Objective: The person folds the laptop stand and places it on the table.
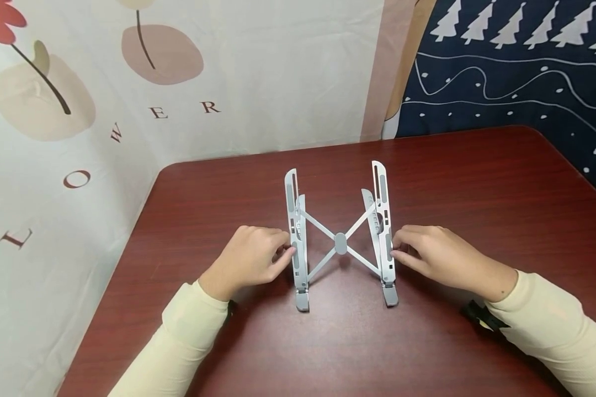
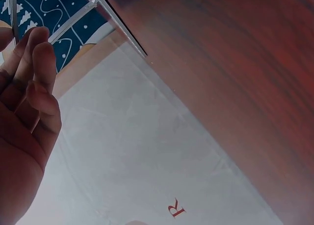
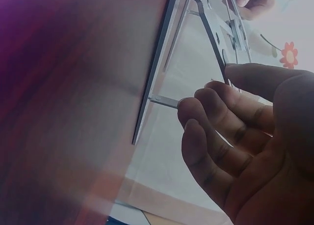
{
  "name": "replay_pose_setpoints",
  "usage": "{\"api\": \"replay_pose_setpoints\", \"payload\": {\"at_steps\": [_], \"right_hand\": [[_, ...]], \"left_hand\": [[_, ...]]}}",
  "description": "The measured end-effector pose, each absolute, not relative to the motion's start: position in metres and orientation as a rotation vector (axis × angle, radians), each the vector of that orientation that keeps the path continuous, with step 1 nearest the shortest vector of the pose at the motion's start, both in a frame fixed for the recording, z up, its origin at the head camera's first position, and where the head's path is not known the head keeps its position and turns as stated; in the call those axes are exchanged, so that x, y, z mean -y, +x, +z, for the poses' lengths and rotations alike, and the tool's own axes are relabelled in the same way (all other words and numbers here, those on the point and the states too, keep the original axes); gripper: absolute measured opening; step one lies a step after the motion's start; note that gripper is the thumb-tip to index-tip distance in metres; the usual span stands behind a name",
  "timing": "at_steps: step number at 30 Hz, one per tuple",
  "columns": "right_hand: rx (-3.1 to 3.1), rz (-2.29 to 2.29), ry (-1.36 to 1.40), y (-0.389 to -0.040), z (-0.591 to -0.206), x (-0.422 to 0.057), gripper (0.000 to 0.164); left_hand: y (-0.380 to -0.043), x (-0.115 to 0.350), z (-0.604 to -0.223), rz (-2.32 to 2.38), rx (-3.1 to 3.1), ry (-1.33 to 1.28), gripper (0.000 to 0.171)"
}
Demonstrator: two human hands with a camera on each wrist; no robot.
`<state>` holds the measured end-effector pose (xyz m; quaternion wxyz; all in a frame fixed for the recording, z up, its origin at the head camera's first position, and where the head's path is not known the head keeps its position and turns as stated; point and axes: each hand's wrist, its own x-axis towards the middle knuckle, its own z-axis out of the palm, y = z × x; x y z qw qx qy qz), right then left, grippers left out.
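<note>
We see the left hand (image 1: 255, 256) pinching the stand's (image 1: 340, 243) left rail (image 1: 297, 263) between thumb and fingers, the right hand (image 1: 434, 253) pinching its right rail (image 1: 384, 227). The stand rests unfolded on the table (image 1: 347, 342), crossed bars (image 1: 318, 224) joining the rails; beyond the far edge we find a pale curtain (image 1: 278, 82) at left, a dark cloth (image 1: 506, 82) at right.

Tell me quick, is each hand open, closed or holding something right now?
Left hand: pinching the left side of the silver stand.
Right hand: pinching its right side.
</note>
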<state>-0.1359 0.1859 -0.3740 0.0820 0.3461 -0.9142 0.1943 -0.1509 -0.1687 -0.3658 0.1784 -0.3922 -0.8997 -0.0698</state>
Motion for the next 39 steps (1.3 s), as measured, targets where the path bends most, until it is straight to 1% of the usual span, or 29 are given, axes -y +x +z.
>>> {"api": "replay_pose_setpoints", "payload": {"at_steps": [20, 39], "right_hand": [[2.741, 0.578, 1.022, -0.1351, -0.3735, -0.1840, 0.010], [2.761, 0.586, 1.011, -0.1336, -0.3734, -0.1828, 0.011]], "left_hand": [[-0.1503, 0.1662, -0.3664, -0.191, 2.561, -1.108, 0.028], [-0.1478, 0.1644, -0.3683, -0.222, 2.576, -1.107, 0.023]]}}
